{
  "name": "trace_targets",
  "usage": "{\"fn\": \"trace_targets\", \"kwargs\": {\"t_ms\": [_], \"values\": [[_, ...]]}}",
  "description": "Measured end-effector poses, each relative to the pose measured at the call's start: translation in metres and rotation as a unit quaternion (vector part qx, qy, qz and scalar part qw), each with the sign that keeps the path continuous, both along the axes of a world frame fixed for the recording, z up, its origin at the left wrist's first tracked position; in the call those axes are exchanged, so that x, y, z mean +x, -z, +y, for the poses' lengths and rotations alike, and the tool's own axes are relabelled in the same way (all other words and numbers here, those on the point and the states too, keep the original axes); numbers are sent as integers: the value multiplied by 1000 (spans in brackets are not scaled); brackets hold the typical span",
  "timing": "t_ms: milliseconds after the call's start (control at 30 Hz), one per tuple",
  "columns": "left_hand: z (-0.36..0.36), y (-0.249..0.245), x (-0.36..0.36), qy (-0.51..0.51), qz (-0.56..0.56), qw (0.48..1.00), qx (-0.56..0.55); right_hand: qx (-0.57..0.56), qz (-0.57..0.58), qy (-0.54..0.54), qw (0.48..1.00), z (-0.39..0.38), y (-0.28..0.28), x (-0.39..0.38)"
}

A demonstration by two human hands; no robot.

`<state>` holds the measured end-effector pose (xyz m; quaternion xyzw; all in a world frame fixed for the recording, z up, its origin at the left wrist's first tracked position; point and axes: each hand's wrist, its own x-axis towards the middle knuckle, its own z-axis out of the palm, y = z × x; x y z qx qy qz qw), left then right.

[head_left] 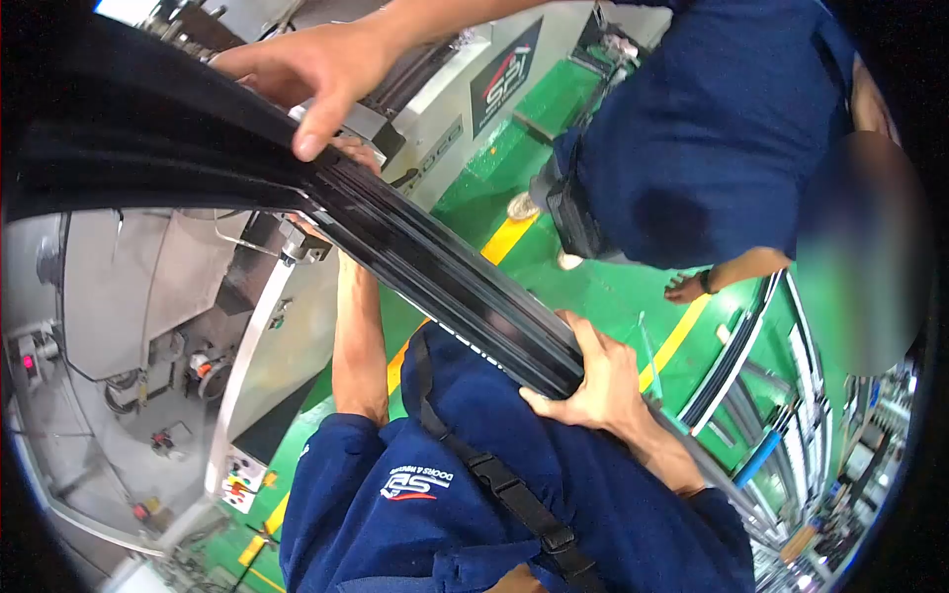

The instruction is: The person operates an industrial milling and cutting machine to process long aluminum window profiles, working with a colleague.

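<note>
A long black grooved profile bar (435,267) runs diagonally from the upper left to its cut end near my right side. My right hand (596,381) is closed around that lower end, thumb beneath and fingers on the far edge. My left forearm rises under the bar, and most of that hand is hidden behind it. Fingers of my left hand (359,152) show at the bar's far edge, curled against it. Close by, a co-worker's hand (321,74) rests on top of the bar, thumb pointing down across it.
A co-worker (692,128) in a navy shirt stands at the upper right. Pale machinery (435,128) lies beyond the bar, with a machine enclosure (119,287) at left. Long metal profiles (736,356) lie at right on the green floor (613,287), which has yellow lines.
</note>
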<state>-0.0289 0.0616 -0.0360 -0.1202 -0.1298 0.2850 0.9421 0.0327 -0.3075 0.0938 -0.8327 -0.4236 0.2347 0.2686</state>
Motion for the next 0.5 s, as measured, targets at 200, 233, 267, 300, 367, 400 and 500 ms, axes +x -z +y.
{"fn": "trace_targets", "kwargs": {"t_ms": [200, 233, 267, 300, 367, 400, 500], "values": [[4, -11, -2, 109, -10, 994, 16, 31, 3, 8, 999, -5, 10, -1], [2, -13, -3, 119, -13, 993, 15, 28, 6, 8, 1000, -5, 10, 0], [3, -9, -3, 106, -7, 994, 7, 25, 7, 8, 1000, -4, 9, 1], [2, -9, -2, 100, -15, 995, -5, 22, 9, 6, 1000, -4, 9, 1], [-1, -7, 0, 90, -32, 995, -29, 32, 10, 10, 999, -4, 10, 0], [0, 0, 2, 85, -54, 994, -39, 37, 9, 10, 999, -3, 11, 1], [7, 10, 3, 90, -68, 992, -57, 32, -9, 2, 999, -1, 9, 2]]}}
